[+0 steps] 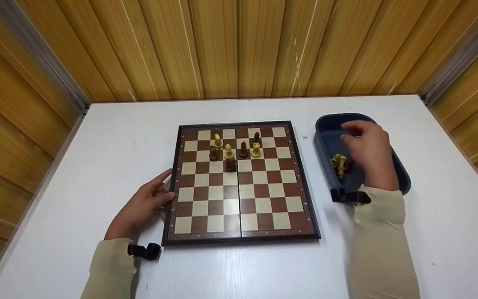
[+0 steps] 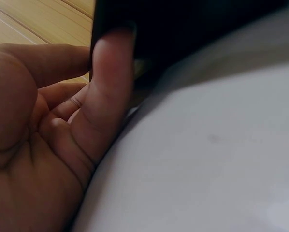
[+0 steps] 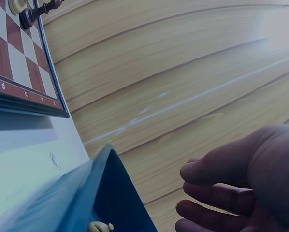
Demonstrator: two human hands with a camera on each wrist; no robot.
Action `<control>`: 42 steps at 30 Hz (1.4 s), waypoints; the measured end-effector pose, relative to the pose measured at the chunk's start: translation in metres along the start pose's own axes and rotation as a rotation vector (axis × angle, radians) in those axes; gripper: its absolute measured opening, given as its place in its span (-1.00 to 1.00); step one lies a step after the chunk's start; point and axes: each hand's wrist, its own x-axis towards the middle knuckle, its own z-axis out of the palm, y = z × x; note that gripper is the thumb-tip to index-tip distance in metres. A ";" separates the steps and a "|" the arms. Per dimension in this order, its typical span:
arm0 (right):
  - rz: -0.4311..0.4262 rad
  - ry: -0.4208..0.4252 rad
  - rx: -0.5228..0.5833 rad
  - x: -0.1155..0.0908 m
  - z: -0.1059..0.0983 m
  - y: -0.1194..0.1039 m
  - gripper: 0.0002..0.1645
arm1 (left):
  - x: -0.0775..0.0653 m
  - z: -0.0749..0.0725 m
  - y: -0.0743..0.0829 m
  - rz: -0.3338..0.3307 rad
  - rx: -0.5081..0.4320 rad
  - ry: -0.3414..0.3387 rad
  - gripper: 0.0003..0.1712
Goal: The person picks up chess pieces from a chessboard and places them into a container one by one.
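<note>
One left hand touching left edge of chessboard, seemingly steadying it; right hand hovering empty, thumb apart, over tray.

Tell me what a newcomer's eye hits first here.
Most likely the chessboard at mid-table, with light and dark chess pieces grouped toward its far side. Next, the right hand, above the dark blue tray to the board's right, where a few more pieces lie in a heap. Then the left hand, touching the board's left edge.
</note>
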 end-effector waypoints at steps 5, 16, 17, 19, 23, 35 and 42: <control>-0.036 -0.001 -0.015 -0.002 0.005 -0.005 -0.55 | 0.000 0.000 0.000 -0.001 0.000 -0.002 -0.19; -0.059 -0.026 0.001 -0.004 0.012 -0.013 -0.52 | -0.001 0.000 0.000 0.008 -0.027 -0.014 -0.19; -0.067 -0.026 -0.003 -0.004 0.013 -0.013 -0.52 | -0.001 0.000 0.000 0.001 -0.035 -0.018 -0.18; -0.081 -0.029 -0.010 -0.004 0.016 -0.014 -0.51 | -0.001 0.000 0.001 -0.015 -0.053 -0.026 -0.17; -0.098 -0.033 -0.013 -0.004 0.021 -0.019 -0.51 | -0.001 0.000 0.002 -0.025 -0.061 -0.028 -0.17; -0.170 -0.002 -0.026 -0.005 0.037 -0.030 -0.53 | -0.001 0.000 0.000 -0.011 -0.035 -0.016 -0.18; -0.213 0.008 -0.008 -0.005 0.051 -0.035 -0.56 | -0.002 0.000 0.000 -0.018 -0.047 -0.014 -0.18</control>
